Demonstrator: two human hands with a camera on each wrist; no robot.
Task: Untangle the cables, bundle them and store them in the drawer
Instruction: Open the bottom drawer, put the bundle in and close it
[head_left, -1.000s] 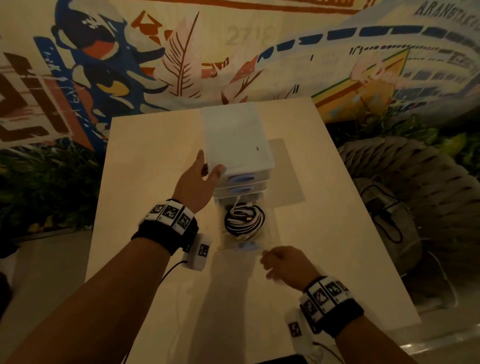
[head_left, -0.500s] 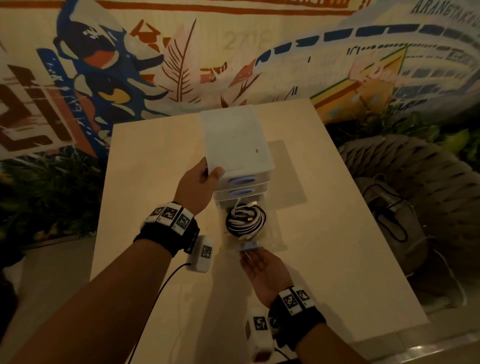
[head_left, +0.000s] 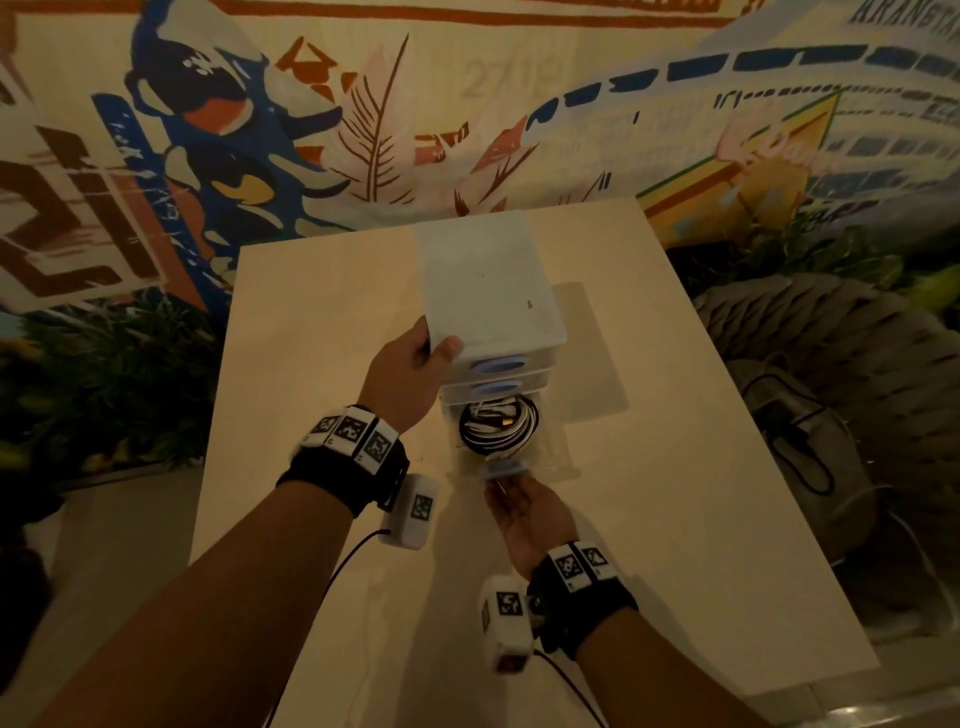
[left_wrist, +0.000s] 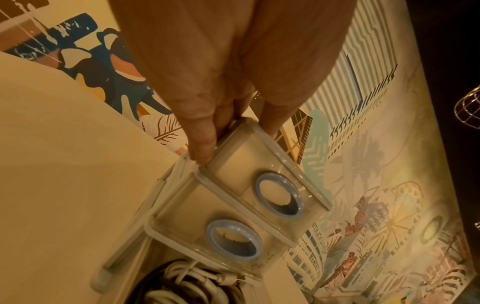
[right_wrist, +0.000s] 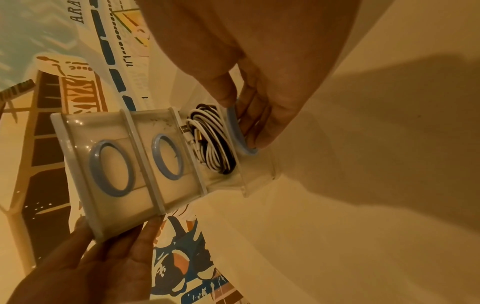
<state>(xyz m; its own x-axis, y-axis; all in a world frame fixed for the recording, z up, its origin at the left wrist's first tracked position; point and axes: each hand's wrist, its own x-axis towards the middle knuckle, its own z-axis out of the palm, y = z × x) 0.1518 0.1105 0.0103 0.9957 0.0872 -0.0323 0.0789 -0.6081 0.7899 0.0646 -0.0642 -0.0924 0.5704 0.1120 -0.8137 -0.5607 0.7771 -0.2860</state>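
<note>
A small translucent drawer unit (head_left: 488, 291) with blue ring handles stands on the pale table (head_left: 649, 519). Its two upper drawers (right_wrist: 116, 156) are closed. The bottom drawer (head_left: 553, 460) is pulled out, and a coiled bundle of black and white cables (head_left: 498, 423) lies inside it. My left hand (head_left: 436, 345) grips the unit's top left front corner, thumb on the lid and fingers down the side. My right hand (head_left: 511, 493) is palm up at the bottom drawer's front. Its straight fingers (right_wrist: 259, 127) lie against the blue handle ring (right_wrist: 239, 142).
The table's left and near edges drop to the floor. On the right a grey bag (head_left: 800, 447) rests on a woven seat (head_left: 857, 332). A painted mural wall (head_left: 363, 130) rises behind the table, with plants (head_left: 104, 374) at the left.
My right hand turned palm up and moved from the table beside the drawer to its front. The bottom drawer has slid in slightly. My left hand keeps its hold on the unit.
</note>
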